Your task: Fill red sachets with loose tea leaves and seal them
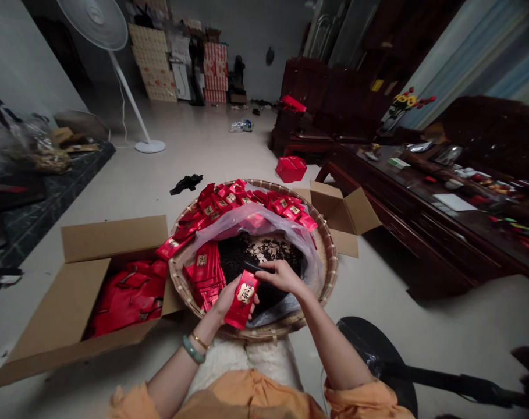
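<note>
My left hand (229,299) is closed around a red foil packet (243,299) with a gold label and dark characters. My right hand (281,275) pinches a dark, scoop-like tool (252,267) at the packet's top end; its exact shape is hard to make out. Beneath both hands is a round woven basket (332,256) holding a clear plastic bag (312,244). Dark loose leaves, like tea (235,250), lie in the bag. Flat red packets (205,267) are stacked at the basket's left, and plump red packets (233,198) lie along its far rim.
On the left an open cardboard box (63,297) contains many red packets. Another open box (329,201) stands behind the basket's right side, near a red box (291,169). A dark wooden table (399,186) runs along the right; a black round base (373,361) sits by my right arm.
</note>
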A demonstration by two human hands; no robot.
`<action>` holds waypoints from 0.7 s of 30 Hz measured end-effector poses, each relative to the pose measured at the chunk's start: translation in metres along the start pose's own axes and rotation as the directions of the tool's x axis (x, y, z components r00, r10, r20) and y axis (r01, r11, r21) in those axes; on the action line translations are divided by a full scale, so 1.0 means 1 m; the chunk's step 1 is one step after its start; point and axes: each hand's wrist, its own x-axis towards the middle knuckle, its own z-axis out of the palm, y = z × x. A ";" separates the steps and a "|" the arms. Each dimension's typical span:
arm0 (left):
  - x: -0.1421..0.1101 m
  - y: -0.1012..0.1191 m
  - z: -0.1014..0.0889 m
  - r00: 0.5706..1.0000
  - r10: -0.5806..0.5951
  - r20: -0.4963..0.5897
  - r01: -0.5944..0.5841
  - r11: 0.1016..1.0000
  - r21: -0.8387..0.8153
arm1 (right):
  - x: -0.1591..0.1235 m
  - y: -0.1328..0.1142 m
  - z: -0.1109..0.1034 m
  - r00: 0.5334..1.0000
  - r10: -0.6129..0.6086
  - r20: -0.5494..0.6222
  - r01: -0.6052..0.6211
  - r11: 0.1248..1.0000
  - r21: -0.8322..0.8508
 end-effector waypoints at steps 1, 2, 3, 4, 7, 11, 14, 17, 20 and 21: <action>0.000 0.000 0.000 1.000 0.002 -0.001 -0.002 1.000 -0.003 | 0.000 0.000 0.000 1.000 -0.006 -0.005 0.006 1.000 -0.012; -0.001 0.000 0.000 1.000 0.005 0.000 -0.005 1.000 -0.005 | 0.000 0.000 0.000 1.000 -0.006 -0.011 0.006 1.000 -0.023; -0.001 0.000 0.000 1.000 0.006 0.004 -0.006 1.000 -0.007 | 0.000 0.000 0.000 1.000 -0.001 -0.014 0.001 0.999 -0.034; -0.001 0.000 0.000 1.000 0.006 0.011 -0.006 1.000 -0.007 | 0.000 0.000 0.001 1.000 0.005 -0.012 -0.006 0.999 -0.039; 0.000 -0.001 -0.002 1.000 0.015 0.020 -0.015 1.000 0.003 | 0.001 0.002 0.002 0.999 0.028 -0.026 -0.029 0.999 -0.019; 0.001 -0.001 -0.004 1.000 0.014 0.019 -0.015 1.000 0.019 | 0.001 0.003 0.002 0.999 0.019 -0.051 -0.020 1.000 -0.008; 0.001 -0.001 -0.005 1.000 0.009 0.028 -0.010 1.000 0.012 | 0.001 0.002 0.002 0.999 -0.001 -0.040 -0.001 0.999 -0.050; 0.001 -0.001 -0.005 1.000 0.004 0.020 -0.004 1.000 0.016 | 0.001 0.002 0.003 0.999 -0.004 -0.051 0.000 0.997 -0.078; 0.000 0.000 -0.005 1.000 0.002 0.018 -0.002 1.000 0.016 | 0.001 0.001 0.004 0.999 -0.005 -0.049 0.000 0.994 -0.108; -0.001 0.000 -0.005 1.000 -0.001 0.015 0.001 1.000 0.012 | 0.001 0.001 0.004 0.999 -0.007 -0.046 0.002 0.993 -0.118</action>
